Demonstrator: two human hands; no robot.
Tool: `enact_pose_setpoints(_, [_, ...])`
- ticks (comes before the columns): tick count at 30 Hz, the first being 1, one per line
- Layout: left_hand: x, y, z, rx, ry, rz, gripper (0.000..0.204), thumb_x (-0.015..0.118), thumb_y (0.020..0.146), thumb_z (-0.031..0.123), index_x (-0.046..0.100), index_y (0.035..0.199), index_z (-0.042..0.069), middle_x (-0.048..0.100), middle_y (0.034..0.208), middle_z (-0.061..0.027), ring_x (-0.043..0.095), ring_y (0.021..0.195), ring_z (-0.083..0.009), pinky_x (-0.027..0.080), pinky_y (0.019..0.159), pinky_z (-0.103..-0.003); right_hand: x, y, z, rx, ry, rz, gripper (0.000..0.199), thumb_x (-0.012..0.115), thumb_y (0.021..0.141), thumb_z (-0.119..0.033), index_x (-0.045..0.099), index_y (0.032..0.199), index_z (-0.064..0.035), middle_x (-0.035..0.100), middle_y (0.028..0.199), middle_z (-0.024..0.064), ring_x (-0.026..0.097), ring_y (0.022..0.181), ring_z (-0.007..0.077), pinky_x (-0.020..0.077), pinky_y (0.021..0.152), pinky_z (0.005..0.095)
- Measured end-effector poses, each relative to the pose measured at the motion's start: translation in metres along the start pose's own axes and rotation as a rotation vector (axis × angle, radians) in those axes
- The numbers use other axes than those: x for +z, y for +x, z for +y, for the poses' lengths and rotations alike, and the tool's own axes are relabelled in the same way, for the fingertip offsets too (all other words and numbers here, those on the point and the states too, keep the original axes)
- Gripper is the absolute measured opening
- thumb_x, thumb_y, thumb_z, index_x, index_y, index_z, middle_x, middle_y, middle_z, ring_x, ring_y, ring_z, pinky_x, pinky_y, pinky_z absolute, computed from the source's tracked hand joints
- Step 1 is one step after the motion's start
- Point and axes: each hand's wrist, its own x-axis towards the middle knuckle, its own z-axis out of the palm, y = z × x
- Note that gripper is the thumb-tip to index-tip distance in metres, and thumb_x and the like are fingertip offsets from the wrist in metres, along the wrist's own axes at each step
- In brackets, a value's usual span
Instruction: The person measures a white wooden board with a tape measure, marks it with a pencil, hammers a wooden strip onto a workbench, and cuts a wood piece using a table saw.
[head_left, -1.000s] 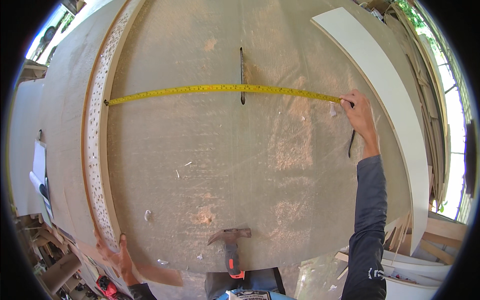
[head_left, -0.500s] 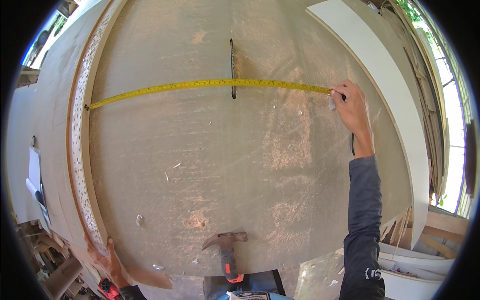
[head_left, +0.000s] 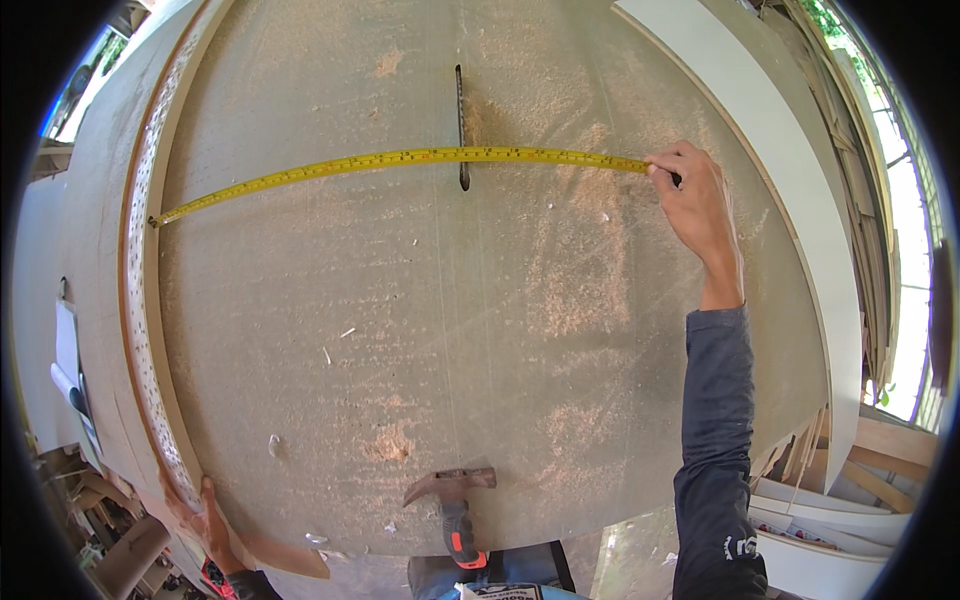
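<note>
A yellow tape measure [head_left: 400, 165] stretches across a large brown board [head_left: 500, 330], hooked over the board's left edge. My right hand [head_left: 695, 205] pinches the tape's right end and holds a dark pencil near the board's right side. My left hand [head_left: 215, 525] grips the board's lower left corner. A dark narrow blade-like tool [head_left: 461, 125] lies on the board, crossing under the tape at the middle. A hammer [head_left: 455, 505] with a red and black handle rests at the near edge.
Sawdust patches cover the board. A perforated strip [head_left: 140, 300] runs along the left edge. A white curved panel [head_left: 790, 200] leans at the right, with stacked wood strips [head_left: 860, 470] and more panels beyond. Clutter sits low at the left.
The view has shifted so the board and tape sit further left. My right hand has slid left along the tape. My left hand stays on the corner.
</note>
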Motion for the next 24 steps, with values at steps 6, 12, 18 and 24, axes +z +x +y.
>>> enact_pose_setpoints(6, [0.0, 0.001, 0.001, -0.002, -0.032, 0.002, 0.084, 0.074, 0.083, 0.037, 0.035, 0.153, 0.009, 0.036, 0.155, -0.0177, 0.031, 0.143, -0.0346, 0.026, 0.117, -0.049, 0.001, 0.001, -0.007, 0.051, 0.058, -0.015, 0.017, 0.065, 0.09, -0.015, 0.076, 0.099, -0.0059, 0.068, 0.093, 0.0063, 0.065, 0.082, 0.0235, 0.05, 0.075, 0.0356])
enact_pose_setpoints(12, [0.001, 0.005, -0.008, 0.01, -0.011, -0.008, 0.086, 0.074, 0.083, 0.039, 0.035, 0.153, 0.009, 0.035, 0.155, -0.0171, 0.03, 0.144, -0.0338, 0.024, 0.118, -0.049, 0.002, 0.003, -0.005, 0.027, 0.043, -0.017, 0.018, 0.063, 0.09, -0.014, 0.076, 0.1, -0.0045, 0.068, 0.093, 0.009, 0.065, 0.081, 0.0251, 0.0498, 0.075, 0.036])
enact_pose_setpoints(18, [0.004, 0.007, -0.015, 0.023, -0.054, -0.021, 0.088, 0.075, 0.083, 0.037, 0.033, 0.153, 0.007, 0.032, 0.156, -0.0167, 0.028, 0.145, -0.0331, 0.023, 0.119, -0.048, 0.007, 0.003, 0.002, -0.002, 0.073, 0.007, 0.018, 0.063, 0.089, -0.014, 0.075, 0.098, -0.0033, 0.069, 0.09, 0.0104, 0.065, 0.078, 0.0263, 0.0496, 0.073, 0.0367])
enact_pose_setpoints(24, [0.003, 0.007, -0.019, 0.022, -0.125, -0.032, 0.088, 0.075, 0.084, 0.037, 0.031, 0.154, 0.005, 0.03, 0.157, -0.0167, 0.027, 0.145, -0.0326, 0.021, 0.12, -0.047, 0.006, 0.006, 0.001, 0.013, 0.066, -0.028, 0.019, 0.063, 0.089, -0.015, 0.075, 0.099, -0.0027, 0.069, 0.09, 0.0102, 0.065, 0.077, 0.0245, 0.0494, 0.072, 0.0366])
